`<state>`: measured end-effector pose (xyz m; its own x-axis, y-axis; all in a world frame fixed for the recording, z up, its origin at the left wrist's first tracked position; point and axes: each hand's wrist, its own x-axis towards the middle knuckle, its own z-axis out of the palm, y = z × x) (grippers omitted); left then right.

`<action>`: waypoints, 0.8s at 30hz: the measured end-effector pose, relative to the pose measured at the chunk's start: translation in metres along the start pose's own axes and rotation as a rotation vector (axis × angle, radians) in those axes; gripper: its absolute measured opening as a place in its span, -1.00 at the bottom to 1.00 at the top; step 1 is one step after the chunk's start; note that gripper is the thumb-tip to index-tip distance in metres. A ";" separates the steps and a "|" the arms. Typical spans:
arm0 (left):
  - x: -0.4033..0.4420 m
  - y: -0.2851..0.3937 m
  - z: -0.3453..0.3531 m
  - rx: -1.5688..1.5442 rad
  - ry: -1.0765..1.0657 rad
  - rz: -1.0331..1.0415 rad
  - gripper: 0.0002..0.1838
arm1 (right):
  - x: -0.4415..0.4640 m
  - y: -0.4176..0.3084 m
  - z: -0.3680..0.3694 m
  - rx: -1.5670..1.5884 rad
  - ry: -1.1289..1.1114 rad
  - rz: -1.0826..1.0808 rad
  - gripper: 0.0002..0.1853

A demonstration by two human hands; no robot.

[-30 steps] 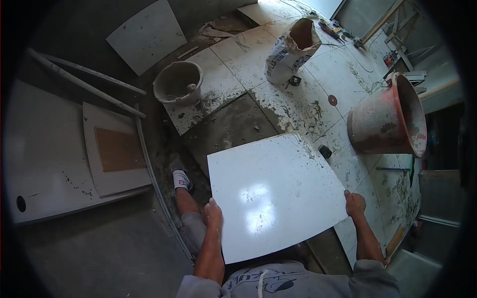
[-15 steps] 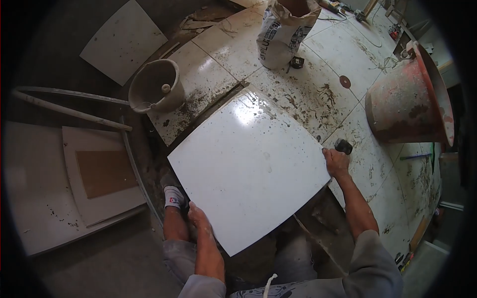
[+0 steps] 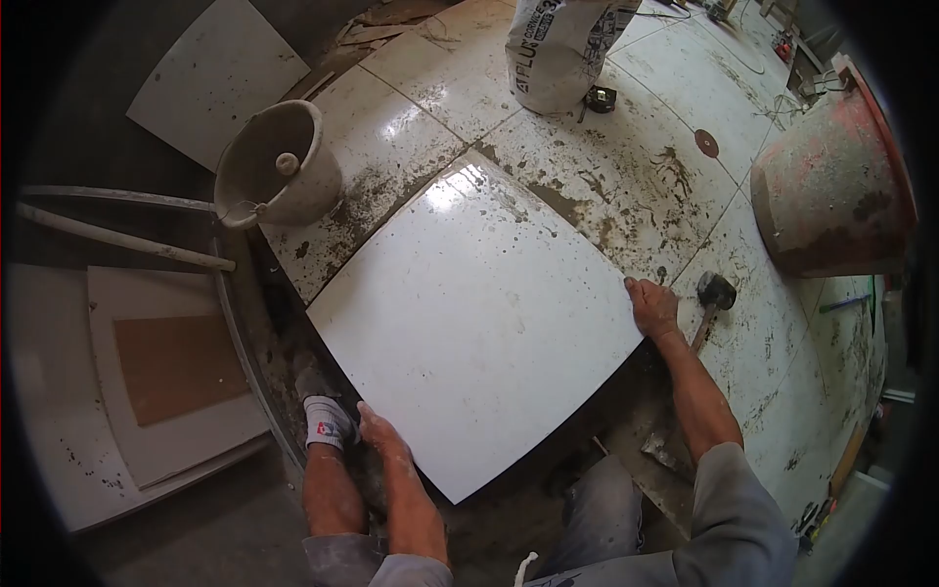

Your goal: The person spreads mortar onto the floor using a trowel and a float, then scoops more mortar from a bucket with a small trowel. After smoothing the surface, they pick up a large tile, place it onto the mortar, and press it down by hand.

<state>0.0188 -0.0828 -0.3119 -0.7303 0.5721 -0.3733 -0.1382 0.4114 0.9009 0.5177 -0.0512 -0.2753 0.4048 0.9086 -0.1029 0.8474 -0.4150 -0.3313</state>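
A large white floor tile (image 3: 479, 333) fills the middle of the head view, its surface flecked with dirt. My left hand (image 3: 384, 433) grips its lower left edge, the fingers hidden beneath. At the right corner my right hand (image 3: 653, 308) is closed on the other edge. The far corner lies close against the laid tiles (image 3: 440, 88), while the near edge overhangs dark, uncovered ground. Just right of my right hand a black-headed mallet (image 3: 716, 291) rests on the laid floor.
A grey bucket (image 3: 318, 161) stands at the left and a reddish bucket (image 3: 822, 196) at the right. A paper sack (image 3: 558, 59) is at the back beside a tape measure (image 3: 601, 100). Spare tiles (image 3: 59, 382) lie at far left. A cutting disc (image 3: 706, 144) lies on the floor.
The tile's far edges have come closer to the laid tiles, narrowing the gap at upper left. Both hands keep their hold. The view has shifted slightly, showing more of the mallet.
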 end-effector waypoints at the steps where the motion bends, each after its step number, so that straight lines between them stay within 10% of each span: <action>1: 0.001 -0.001 0.001 0.001 -0.001 -0.002 -0.42 | 0.000 0.001 0.004 -0.002 -0.001 0.002 -0.43; 24: 0.013 -0.004 -0.004 0.670 0.153 0.237 -0.48 | -0.006 -0.003 0.021 -0.108 -0.144 0.045 -0.50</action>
<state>0.0076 -0.0798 -0.3190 -0.7823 0.6139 -0.1054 0.4388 0.6633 0.6063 0.5054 -0.0541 -0.2930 0.3960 0.8832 -0.2513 0.8647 -0.4507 -0.2215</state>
